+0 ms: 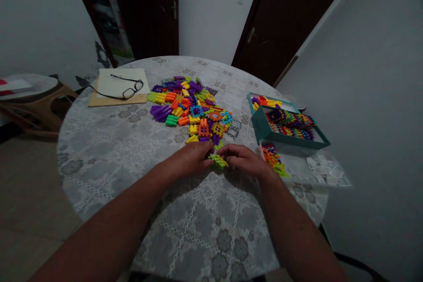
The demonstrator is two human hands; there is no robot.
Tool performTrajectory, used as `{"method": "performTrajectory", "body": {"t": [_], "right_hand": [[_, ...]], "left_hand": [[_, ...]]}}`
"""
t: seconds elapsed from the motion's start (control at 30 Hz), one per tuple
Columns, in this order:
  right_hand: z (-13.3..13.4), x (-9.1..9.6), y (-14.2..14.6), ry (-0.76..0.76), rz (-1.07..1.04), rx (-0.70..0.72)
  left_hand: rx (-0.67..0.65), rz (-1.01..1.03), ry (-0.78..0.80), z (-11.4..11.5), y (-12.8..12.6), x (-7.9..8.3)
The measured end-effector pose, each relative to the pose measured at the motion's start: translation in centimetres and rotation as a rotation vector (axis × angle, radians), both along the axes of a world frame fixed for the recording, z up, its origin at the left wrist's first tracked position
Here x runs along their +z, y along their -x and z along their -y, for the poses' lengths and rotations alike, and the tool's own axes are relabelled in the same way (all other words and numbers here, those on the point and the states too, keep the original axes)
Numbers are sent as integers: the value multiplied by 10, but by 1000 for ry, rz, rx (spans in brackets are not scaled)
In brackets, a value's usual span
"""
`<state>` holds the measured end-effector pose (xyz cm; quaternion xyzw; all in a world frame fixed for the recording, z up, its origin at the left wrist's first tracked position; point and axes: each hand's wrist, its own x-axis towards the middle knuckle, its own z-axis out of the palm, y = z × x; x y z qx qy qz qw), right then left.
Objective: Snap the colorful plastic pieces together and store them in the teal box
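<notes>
Lime-green notched building piece (218, 161): your left hand (195, 157) and right hand (243, 159) grip it from opposite sides over the worktop (128, 154), probably for steadiness. Beyond it lies a heap of plastic blocks (194, 108), seemingly loose for easy picking; to its right, a teal box (260, 125) corrals multicoloured pieces (290, 126).

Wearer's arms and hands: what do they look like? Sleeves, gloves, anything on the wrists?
Left hand and right hand are both ungloved. Left forearm and right forearm are bare, no sleeve in frame. No watch, bracelet or cable visible. Fingers too small and dim to rule out rings.
</notes>
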<state>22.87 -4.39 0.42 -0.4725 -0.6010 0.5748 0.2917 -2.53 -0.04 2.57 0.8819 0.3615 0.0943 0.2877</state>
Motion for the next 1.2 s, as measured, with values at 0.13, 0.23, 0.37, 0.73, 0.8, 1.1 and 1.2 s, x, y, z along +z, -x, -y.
{"method": "performTrajectory", "body": {"t": [0.13,0.23,0.37,0.73,0.8,1.1,1.2], "right_hand": [[2,4,-1,-19,15,87],[1,7,-1,-94,58,117],[0,8,1,-237,166,95],[5,8,-5,-195,172,129],[5,10,-4,-190,167,135],[1,-1,-3,-232,248,88],[-1,-8,10,-456,543,-87]], "left_hand": [[-5,2,2,0,-1,-4],[-34,33,-5,0,-1,-6],[-56,7,-24,1,0,-3],[-74,44,13,-2,-2,-8],[-73,40,19,-3,-2,-10],[-63,9,24,0,-1,-5],[-78,12,21,-1,0,-5]]}}
